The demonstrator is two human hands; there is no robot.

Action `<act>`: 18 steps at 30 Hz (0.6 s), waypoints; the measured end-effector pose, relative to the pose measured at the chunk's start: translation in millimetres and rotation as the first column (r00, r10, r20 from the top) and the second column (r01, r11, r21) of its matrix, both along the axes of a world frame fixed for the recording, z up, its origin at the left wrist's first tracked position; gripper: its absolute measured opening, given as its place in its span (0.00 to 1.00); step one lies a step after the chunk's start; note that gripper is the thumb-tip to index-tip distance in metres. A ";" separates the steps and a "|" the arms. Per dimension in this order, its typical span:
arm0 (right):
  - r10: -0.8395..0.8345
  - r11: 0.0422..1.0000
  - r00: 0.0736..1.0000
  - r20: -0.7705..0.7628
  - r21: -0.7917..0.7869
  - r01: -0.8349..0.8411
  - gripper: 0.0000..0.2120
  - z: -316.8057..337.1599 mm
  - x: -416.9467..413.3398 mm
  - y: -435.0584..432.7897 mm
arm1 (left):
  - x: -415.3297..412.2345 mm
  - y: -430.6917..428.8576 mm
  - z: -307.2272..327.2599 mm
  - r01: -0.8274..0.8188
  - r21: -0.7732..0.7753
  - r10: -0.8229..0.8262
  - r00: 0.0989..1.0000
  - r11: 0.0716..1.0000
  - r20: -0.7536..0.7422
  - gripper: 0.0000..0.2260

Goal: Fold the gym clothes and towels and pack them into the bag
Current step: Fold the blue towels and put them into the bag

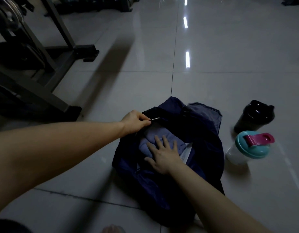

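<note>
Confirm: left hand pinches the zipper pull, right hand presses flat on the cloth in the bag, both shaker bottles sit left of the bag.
Wrong side: the head view shows the black shaker bottle and the teal-lidded shaker bottle right of the bag. The rest holds.

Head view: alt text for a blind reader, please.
A right hand presses flat on folded blue-grey cloth inside an open navy bag, while the left hand pinches a thin tab at its rim. A black shaker and a teal-lidded shaker sit beside it.
</note>
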State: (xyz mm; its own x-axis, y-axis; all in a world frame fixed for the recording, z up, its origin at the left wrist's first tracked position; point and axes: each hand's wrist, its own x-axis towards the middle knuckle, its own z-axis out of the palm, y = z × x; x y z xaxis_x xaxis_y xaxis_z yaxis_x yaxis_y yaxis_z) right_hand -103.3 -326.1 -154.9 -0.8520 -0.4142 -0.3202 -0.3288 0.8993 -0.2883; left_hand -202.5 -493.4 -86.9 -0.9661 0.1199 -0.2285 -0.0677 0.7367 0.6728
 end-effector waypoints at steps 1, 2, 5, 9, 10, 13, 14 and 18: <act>0.003 1.000 1.000 0.024 -0.001 -0.003 0.29 3.7 -1.1 -1.0 | 1.2 -0.3 -0.9 0.040 -0.041 -0.040 0.999 0.998 0.001 0.08; 0.008 1.000 0.999 0.048 -0.017 -0.007 0.27 8.5 -2.2 -1.3 | 2.4 -1.2 -2.1 0.090 -0.090 -0.090 0.996 0.992 0.002 0.09; -0.023 0.983 0.997 0.075 -0.178 0.036 0.19 24.7 -5.6 5.7 | 5.0 -8.3 -8.6 0.199 -0.216 -0.199 0.980 0.956 0.021 0.11; -0.188 0.968 0.973 -0.135 -0.191 0.160 0.18 25.6 -14.2 22.6 | 9.2 -13.1 -15.3 0.267 -0.320 -0.271 0.962 0.909 0.031 0.16; -0.173 0.979 0.976 -0.133 -0.128 0.156 0.22 22.8 -12.4 24.7 | 11.0 -12.5 -16.6 0.273 -0.350 -0.281 0.959 0.896 0.027 0.17; -0.102 0.995 0.993 -0.065 0.005 0.102 0.26 12.0 -2.5 24.7 | 20.3 -8.3 -24.5 0.290 -0.462 -0.324 0.946 0.838 0.007 0.26; -0.103 0.995 0.994 -0.047 0.015 0.103 0.27 9.6 -2.5 24.2 | 23.9 -7.1 -27.6 0.301 -0.488 -0.344 0.939 0.819 0.001 0.28; -0.128 0.991 0.990 0.059 0.048 0.125 0.35 8.6 -12.0 23.3 | 28.9 -7.3 -30.6 0.354 -0.573 -0.414 0.910 0.739 0.029 0.34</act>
State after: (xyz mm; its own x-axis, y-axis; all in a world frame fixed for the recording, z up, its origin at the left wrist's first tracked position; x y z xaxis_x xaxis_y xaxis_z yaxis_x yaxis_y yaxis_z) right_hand -115.3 -302.8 -146.4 -0.8745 -0.2884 -0.3899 -0.1941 0.9449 -0.2636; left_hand -173.6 -500.7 -117.5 -0.8859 0.3668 -0.2838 0.3443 0.9302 0.1276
